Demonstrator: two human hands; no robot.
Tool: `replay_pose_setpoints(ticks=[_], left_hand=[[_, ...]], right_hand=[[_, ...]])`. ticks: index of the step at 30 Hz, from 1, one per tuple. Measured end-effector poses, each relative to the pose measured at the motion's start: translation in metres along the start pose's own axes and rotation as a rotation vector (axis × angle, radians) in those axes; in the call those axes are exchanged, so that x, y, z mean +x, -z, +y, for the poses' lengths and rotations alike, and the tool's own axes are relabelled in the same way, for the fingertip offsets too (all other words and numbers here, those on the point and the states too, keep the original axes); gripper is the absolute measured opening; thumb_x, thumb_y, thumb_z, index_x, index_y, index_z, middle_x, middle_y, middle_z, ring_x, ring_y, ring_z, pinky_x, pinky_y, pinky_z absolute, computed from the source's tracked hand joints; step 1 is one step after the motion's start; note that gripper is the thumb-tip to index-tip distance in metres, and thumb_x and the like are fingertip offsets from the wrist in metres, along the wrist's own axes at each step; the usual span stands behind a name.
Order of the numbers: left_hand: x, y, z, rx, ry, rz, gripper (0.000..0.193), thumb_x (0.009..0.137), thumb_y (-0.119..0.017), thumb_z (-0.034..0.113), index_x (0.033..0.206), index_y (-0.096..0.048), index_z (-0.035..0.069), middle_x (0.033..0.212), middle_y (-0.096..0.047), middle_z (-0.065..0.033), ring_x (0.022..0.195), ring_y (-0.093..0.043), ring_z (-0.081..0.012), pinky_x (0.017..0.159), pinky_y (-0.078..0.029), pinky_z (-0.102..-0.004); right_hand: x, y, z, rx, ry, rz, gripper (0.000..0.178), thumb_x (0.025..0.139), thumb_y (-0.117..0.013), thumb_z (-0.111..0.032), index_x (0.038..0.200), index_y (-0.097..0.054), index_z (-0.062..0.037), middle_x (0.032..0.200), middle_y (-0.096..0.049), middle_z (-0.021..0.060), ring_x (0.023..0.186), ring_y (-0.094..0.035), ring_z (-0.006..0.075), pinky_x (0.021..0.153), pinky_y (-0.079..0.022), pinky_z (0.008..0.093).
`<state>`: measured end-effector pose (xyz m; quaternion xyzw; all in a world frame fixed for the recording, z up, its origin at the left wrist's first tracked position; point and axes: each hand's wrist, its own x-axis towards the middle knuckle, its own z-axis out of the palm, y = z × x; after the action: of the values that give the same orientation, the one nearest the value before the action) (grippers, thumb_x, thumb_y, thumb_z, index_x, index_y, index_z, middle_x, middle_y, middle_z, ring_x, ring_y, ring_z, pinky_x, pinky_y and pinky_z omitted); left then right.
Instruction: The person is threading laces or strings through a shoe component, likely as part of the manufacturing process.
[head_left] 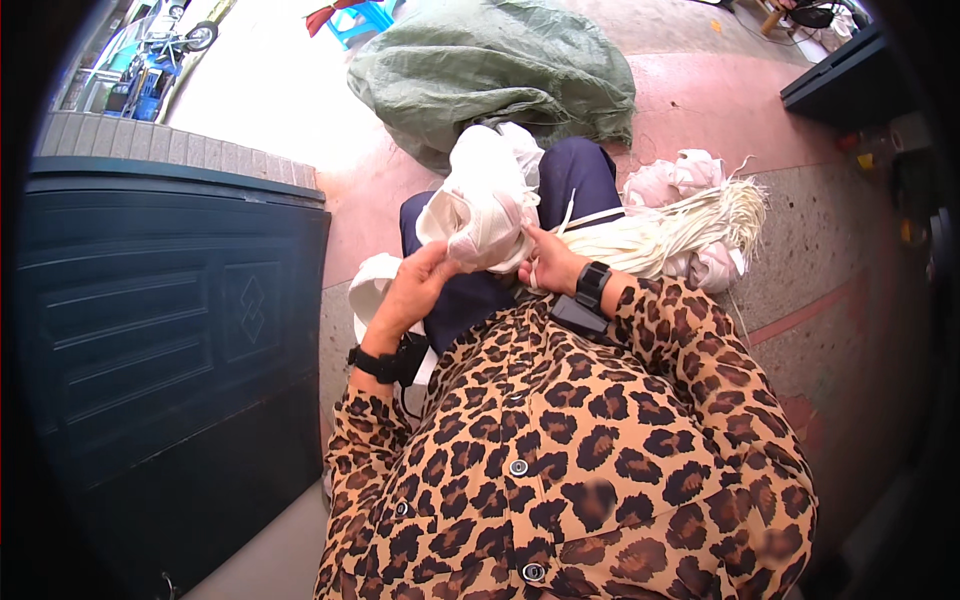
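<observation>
A white shoe (pixel 483 185) rests on my lap between both hands. My left hand (pixel 420 282) is closed on its near left edge, thumb and fingers pinching the rim. On the shoe's right side my right hand (pixel 553 262) is closed, with a thin white shoelace between its fingers. Where the lace meets the shoe is too small to make out. Across my right thigh lies a thick bundle of off-white shoelaces (pixel 660 228), its loose ends fanned out to the right. Beside my left wrist sits another white shoe (pixel 374 285), partly covered by my arm.
Pale pinkish-white shoes (pixel 675 178) lie around the lace bundle. A large green woven sack (pixel 490 70) stands beyond my knees. A dark blue panelled door (pixel 180 310) closes in the left side. At the upper right is a dark box-like piece (pixel 850 85).
</observation>
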<state>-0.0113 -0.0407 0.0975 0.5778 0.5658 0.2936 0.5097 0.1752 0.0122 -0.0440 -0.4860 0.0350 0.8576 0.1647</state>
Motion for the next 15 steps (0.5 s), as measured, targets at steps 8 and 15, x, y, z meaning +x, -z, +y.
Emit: replay_pose_setpoints(ticks=[8, 15], left_hand=[[0.011, -0.051, -0.037, 0.805, -0.182, 0.109, 0.021, 0.076, -0.06, 0.02, 0.095, -0.055, 0.012, 0.083, -0.055, -0.0089, 0.073, -0.055, -0.0309, 0.06, -0.044, -0.0402], [0.021, -0.068, -0.058, 0.889, -0.149, 0.121, 0.021, 0.074, -0.061, 0.026, 0.092, -0.057, 0.018, 0.079, -0.054, -0.0063, 0.069, -0.056, -0.0279, 0.054, -0.041, -0.0406]], right_hand=[[-0.024, -0.002, -0.009, 0.022, 0.046, -0.074, 0.025, 0.088, -0.033, -0.028, 0.082, -0.05, -0.0121, 0.067, -0.044, -0.0005, 0.048, -0.035, 0.0095, 0.044, -0.035, 0.0238], [-0.098, -0.006, -0.039, -0.64, 0.438, -0.058, 0.019, 0.082, -0.054, -0.021, 0.093, -0.055, -0.0058, 0.067, -0.053, -0.0008, 0.037, -0.037, 0.0023, 0.029, -0.036, 0.0185]])
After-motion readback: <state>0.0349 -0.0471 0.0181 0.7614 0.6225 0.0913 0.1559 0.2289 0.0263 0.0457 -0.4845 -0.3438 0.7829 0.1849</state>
